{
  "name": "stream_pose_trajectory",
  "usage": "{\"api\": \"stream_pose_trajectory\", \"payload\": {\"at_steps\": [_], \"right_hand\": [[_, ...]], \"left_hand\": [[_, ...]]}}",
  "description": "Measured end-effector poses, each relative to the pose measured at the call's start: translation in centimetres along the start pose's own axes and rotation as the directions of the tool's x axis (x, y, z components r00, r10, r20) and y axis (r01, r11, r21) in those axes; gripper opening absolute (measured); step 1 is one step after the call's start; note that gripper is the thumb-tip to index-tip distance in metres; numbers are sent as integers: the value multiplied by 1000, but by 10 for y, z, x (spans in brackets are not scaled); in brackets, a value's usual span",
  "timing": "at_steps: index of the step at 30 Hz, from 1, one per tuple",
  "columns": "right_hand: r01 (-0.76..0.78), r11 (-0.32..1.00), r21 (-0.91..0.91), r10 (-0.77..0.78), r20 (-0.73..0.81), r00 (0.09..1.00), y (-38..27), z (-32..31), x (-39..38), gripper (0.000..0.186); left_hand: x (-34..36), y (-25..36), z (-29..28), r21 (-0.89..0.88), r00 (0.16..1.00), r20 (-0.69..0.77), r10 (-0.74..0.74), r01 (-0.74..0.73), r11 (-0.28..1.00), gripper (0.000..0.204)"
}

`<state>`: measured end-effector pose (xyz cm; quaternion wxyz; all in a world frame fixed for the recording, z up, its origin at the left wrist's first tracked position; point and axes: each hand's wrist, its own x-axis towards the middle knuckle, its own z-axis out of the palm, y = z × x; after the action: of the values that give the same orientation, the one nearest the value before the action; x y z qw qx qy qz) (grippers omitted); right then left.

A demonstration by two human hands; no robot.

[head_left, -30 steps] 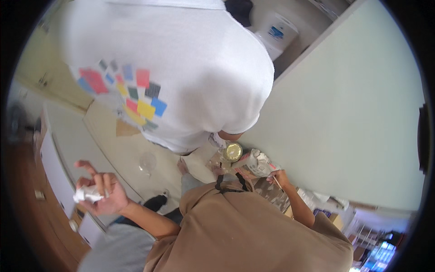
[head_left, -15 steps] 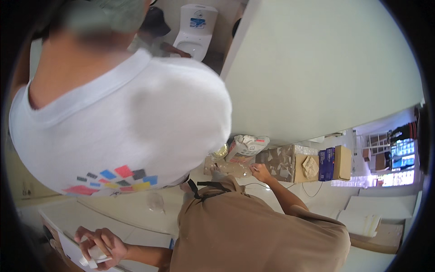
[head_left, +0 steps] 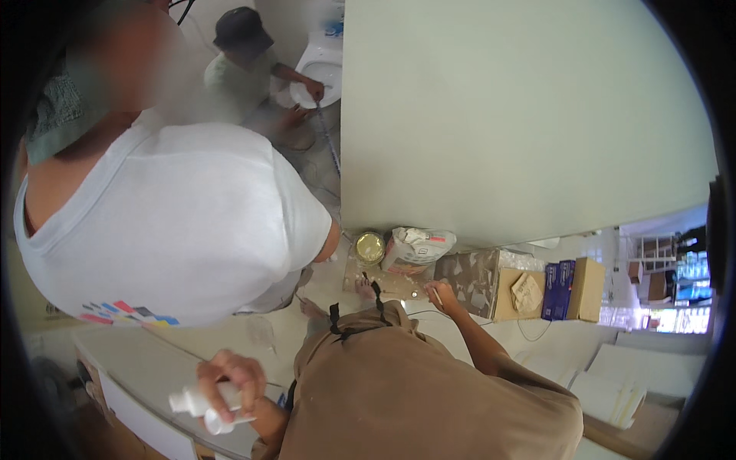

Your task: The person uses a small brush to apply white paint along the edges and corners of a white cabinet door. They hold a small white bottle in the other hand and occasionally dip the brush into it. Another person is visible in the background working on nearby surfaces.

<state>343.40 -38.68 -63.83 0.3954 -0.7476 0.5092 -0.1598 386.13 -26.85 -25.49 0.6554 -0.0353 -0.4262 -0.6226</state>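
My left hand (head_left: 236, 377) is at the lower left, its fingers wrapped round a small white plastic bottle (head_left: 188, 402) held sideways; the fingers hide part of it, and motion blurs both. My right hand (head_left: 440, 294) is out to the right, fingers pinched on a thin pale stick (head_left: 438, 297) too small to name exactly. Below that hand on the floor are a flattened cardboard sheet (head_left: 395, 288) and a brown carton (head_left: 469, 277). My brown shirt with black drawstrings fills the lower middle.
A person in a white T-shirt (head_left: 176, 207) stands close on my left. Beyond, a capped person (head_left: 241, 77) crouches by a white toilet (head_left: 318, 65). A pale wall panel (head_left: 521, 115) stands ahead. An open bag (head_left: 418, 249), a round tin (head_left: 369, 247) and blue boxes (head_left: 558, 290) line its foot.
My left hand has moved right and slightly up with the bottle. The white-shirted person has shifted left, showing more of the crouching person. My right hand has hardly moved.
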Motion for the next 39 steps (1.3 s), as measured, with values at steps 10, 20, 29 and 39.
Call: {"api": "stream_pose_trajectory", "payload": {"at_steps": [10, 20, 29, 39], "right_hand": [[-271, 956, 111, 244, 207, 947, 70, -38, -16, 28], [-404, 914, -13, 391, 283, 876, 69, -71, 11, 37], [-380, 921, -80, 385, 322, 865, 62, -73, 16, 36], [-393, 916, -81, 397, 323, 859, 83, -74, 5, 36]], "left_hand": [[25, -84, -8, 100, 995, -69, -75, 82, 992, 32], [27, -107, -6, 49, 972, -232, -36, 48, 998, 36], [35, -116, -12, 30, 965, -259, -50, 60, 998, 39], [44, -134, -17, 25, 953, -290, -90, 102, 994, 40]]}}
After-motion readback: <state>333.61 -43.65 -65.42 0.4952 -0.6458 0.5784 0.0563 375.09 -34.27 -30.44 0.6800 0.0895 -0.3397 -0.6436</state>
